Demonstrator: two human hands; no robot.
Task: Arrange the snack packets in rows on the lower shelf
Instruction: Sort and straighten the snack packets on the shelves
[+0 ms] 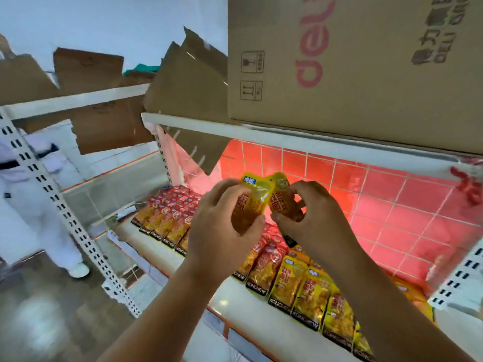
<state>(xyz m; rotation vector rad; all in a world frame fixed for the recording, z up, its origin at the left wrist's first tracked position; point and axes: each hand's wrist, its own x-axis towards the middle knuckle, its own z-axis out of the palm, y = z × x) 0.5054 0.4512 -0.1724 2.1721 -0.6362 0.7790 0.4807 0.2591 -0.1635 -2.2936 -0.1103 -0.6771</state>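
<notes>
1. Red tiles [392, 205] back the white lower shelf [235, 293], under a pink glow.
2. Two yellow packets are held up over the shelf's middle, clear of its surface, with their top corners overlapping: left packet [251, 205] and right packet [282, 197].
3. Left hand [219, 226] grips the left packet, fingers curled round its lower half.
4. Right hand [313, 220] pinches the right packet between thumb and curled fingers; the packet's black bottom edge shows below the hand.
5. Red row [167, 218]: packets lie flat and overlapping toward the shelf's left end, black bottoms toward the front edge.
6. Yellow row [308, 291]: packets lie flat and overlapping along the front edge toward the right end, partly hidden by the right forearm. More red packets lie behind them.
7. Upper shelf [261, 134] runs just above the hands.
8. Box [352, 61], cardboard with pink lettering, sits on the upper shelf's right part.
9. Flaps [188, 82] of torn cardboard lean at that shelf's left end.
10. Slotted upright [65, 205] stands left of the lower shelf.
11. Person in white [31, 205] stands at far left on the floor, blurred.
</notes>
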